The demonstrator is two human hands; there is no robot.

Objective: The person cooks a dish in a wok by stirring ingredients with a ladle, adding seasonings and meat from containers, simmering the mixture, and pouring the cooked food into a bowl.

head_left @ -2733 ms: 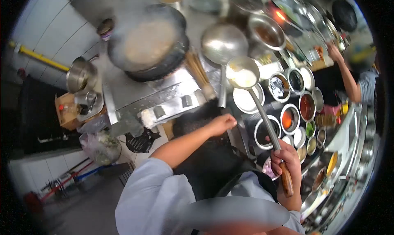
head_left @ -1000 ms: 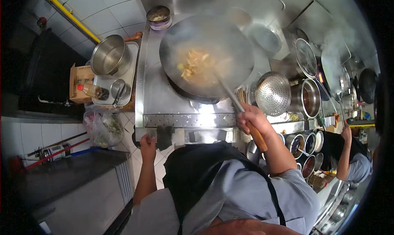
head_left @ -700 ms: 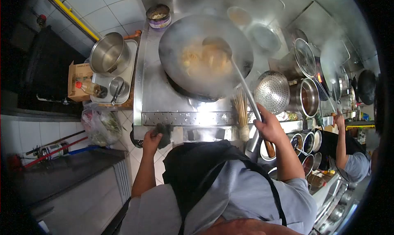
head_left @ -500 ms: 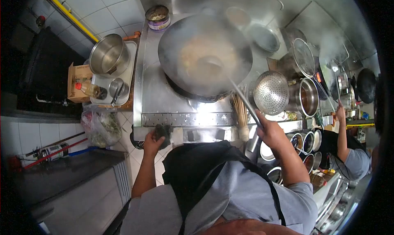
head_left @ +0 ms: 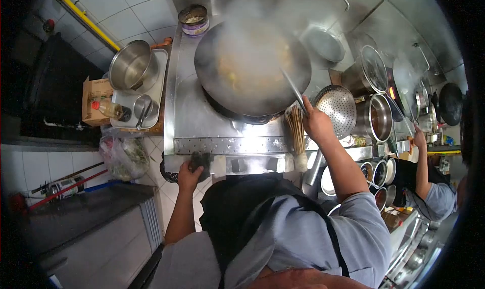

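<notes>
My right hand [head_left: 319, 124] is wrapped round the handle of a long metal ladle [head_left: 291, 83], which slants down into the big dark wok [head_left: 206, 72]. Thick steam hides the ladle's bowl and much of the yellowish-brown food [head_left: 233, 78] in the wok. At the stove's front edge, my left hand [head_left: 188, 177] is closed on a dark, folded cloth-like pad [head_left: 200, 163], whose exact kind is unclear. Just below my right forearm's reach stands a bamboo wok brush [head_left: 298, 142], its bristles upward.
A perforated strainer [head_left: 335, 111] and metal pots [head_left: 379, 118] stand right of the wok. On the left, a tray [head_left: 159, 82] bears a steel pot [head_left: 132, 67] and a bottle [head_left: 108, 109]. An opened can [head_left: 194, 20] stands behind. A co-worker [head_left: 429, 188] stands far right.
My right hand has moved up and slightly left, pushing the ladle farther into the wok. Steam over the wok is denser. My left hand stays at the stove edge with the dark pad.
</notes>
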